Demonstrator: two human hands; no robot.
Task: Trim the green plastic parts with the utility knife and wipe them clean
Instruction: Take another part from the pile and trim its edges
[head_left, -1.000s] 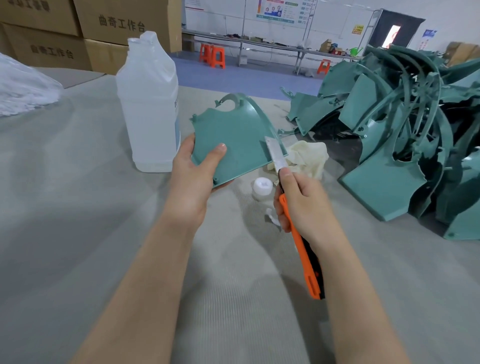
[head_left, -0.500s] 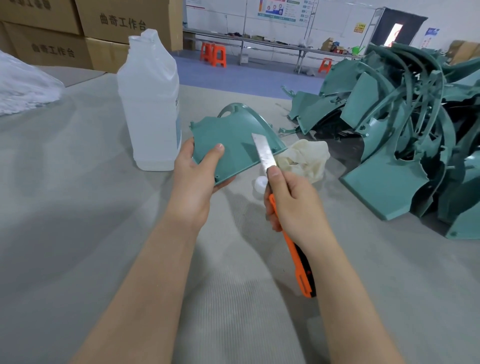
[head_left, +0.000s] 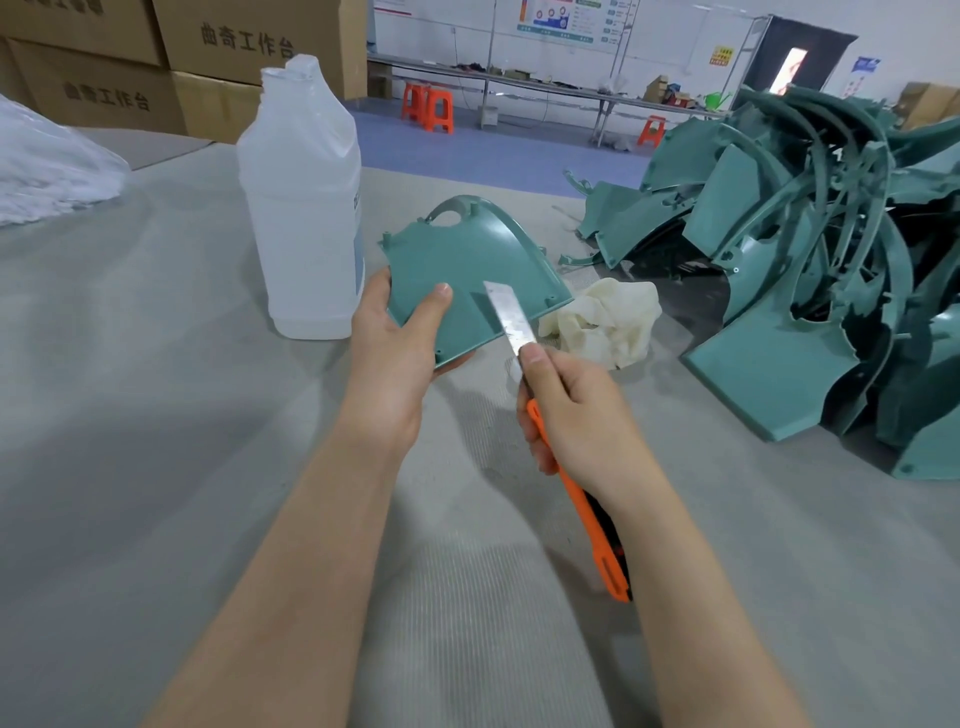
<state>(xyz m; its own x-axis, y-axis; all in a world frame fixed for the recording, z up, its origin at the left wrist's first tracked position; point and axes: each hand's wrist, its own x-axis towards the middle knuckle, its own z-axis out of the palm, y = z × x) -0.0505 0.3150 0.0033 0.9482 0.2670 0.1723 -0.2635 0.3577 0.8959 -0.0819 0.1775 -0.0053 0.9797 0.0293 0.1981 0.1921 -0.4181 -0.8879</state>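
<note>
A person's two bare forearms are reaching forward over a grey, fabric-covered table (head_left: 156, 415), seen from a camera worn on the head.

The left hand (head_left: 395, 358) is gripping a green plastic part (head_left: 467, 254), a flat fan-shaped panel with a raised curved rim, and is holding it up above the table. The thumb is pressing on the panel's upper face near its left corner, while the fingers are curling underneath.

The right hand (head_left: 576, 410) is clenching a utility knife (head_left: 597, 535). Its orange handle is running back beneath the wrist, and the thumb is lying at the base of the blade (head_left: 510, 317). The long steel blade is pointing up and away, crossing the panel's near right edge. It appears to be touching that edge, though the angle is making contact hard to confirm.

Just left of the held part, a tall translucent white bottle (head_left: 304, 208) is standing upright on the table. A crumpled cream cloth (head_left: 605, 319) is lying just beyond the right hand. Further right, a heap of green plastic parts (head_left: 805, 260) is sprawling across the table. At far left a white plastic bag (head_left: 47, 166) is lying, with cardboard boxes (head_left: 234, 47) stacked behind it. Orange stools (head_left: 428, 106) are standing by a distant workbench.
</note>
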